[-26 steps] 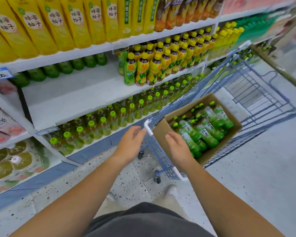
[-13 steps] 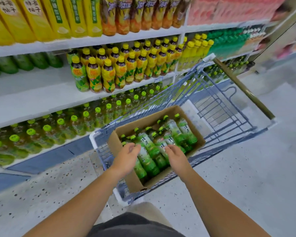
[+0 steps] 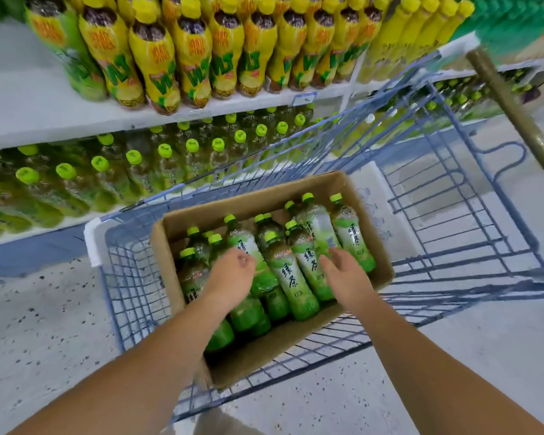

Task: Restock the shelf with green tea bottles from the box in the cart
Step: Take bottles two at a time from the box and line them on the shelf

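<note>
A cardboard box [image 3: 233, 210] sits in a blue wire cart [image 3: 132, 293], full of green tea bottles [image 3: 291, 277] lying with their caps pointing far. The left grip [image 3: 233, 277] is over the bottles on the left, fingers bent down onto them; whether it holds one cannot be told. The right grip [image 3: 343, 271] rests straight-fingered on bottles to the right. On the far left, a white shelf [image 3: 19, 114] carries yellow bottles [image 3: 157, 64] above rows of green-capped bottles [image 3: 132, 171].

Labels, green tea bottles [image 3: 292, 277] in box [image 3: 264, 199]: dark vertical characters 绿茶, legible on several. Yellow bottles [image 3: 157, 58], shelf [image 3: 60, 124]: red and green lettering, blurred, unreadable. Tag [image 3: 305, 98], shelf's front edge: unreadable.
</note>
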`<state>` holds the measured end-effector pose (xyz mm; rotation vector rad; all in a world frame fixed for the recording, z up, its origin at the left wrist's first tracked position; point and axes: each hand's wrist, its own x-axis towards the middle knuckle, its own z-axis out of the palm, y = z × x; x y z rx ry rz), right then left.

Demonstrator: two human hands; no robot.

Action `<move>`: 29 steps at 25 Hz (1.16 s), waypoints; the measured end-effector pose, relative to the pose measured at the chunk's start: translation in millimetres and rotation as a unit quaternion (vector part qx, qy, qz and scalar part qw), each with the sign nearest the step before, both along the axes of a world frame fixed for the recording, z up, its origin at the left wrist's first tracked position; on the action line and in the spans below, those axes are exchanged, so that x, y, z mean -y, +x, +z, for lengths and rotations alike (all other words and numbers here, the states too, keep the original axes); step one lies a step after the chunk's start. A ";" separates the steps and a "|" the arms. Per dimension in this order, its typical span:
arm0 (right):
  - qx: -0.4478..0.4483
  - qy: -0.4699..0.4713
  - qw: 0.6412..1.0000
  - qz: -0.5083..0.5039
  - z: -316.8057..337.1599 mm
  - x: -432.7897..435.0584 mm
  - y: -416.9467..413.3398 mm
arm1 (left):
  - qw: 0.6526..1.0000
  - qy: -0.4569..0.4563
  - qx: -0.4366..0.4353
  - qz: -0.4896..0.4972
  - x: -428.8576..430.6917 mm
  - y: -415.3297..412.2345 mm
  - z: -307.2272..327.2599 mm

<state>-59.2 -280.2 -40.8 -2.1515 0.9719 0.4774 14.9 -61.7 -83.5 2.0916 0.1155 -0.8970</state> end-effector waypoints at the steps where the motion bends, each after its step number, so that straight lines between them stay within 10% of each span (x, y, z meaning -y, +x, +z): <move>1: 0.003 -0.022 1.000 0.022 -8.8 8.3 5.5 | 1.000 0.016 -0.002 0.006 3.8 6.4 -9.8; 7: -0.018 -0.101 0.991 0.081 -52.6 41.6 26.8 | 0.992 0.121 -0.025 -0.023 25.4 23.4 -44.7; 18: 0.019 -0.065 0.997 0.028 -86.7 60.5 44.0 | 0.954 0.006 -0.282 0.106 53.2 91.9 -64.7; 29: 0.024 0.160 0.972 -0.169 -78.9 52.0 16.8 | 0.986 0.149 0.041 0.060 66.7 31.1 -58.5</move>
